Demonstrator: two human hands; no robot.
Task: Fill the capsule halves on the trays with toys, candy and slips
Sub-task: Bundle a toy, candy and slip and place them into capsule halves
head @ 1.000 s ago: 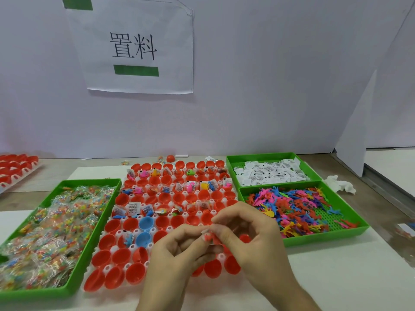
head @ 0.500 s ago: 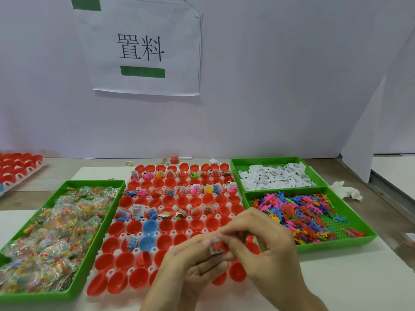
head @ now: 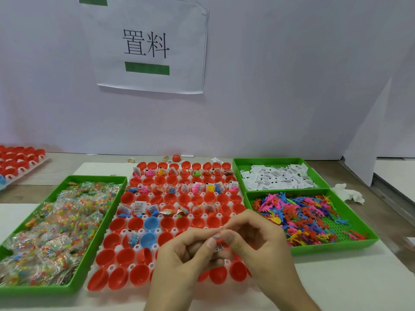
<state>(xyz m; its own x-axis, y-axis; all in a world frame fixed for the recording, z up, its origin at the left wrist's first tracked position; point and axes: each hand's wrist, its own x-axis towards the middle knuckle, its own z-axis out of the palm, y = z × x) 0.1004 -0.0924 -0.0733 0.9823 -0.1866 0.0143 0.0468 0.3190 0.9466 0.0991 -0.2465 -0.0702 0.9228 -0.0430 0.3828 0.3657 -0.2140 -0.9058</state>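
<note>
Capsule tray [head: 110, 269]: alternate upper rows filled, lower-frame rows mostly bare. Left hand [head: 186, 257] and right hand [head: 260, 248] together pinch one slip [head: 219, 246]. Judged about half remaining.

Both hands meet low in the middle of the view, forearms coming up from the bottom edge. The left hand [head: 185, 257] has its fingers curled inward and its thumb pressed on a small slip [head: 219, 247]. The right hand [head: 258, 245] arches over it, thumb and forefinger pinching the same slip, its other fingers bent.
</note>
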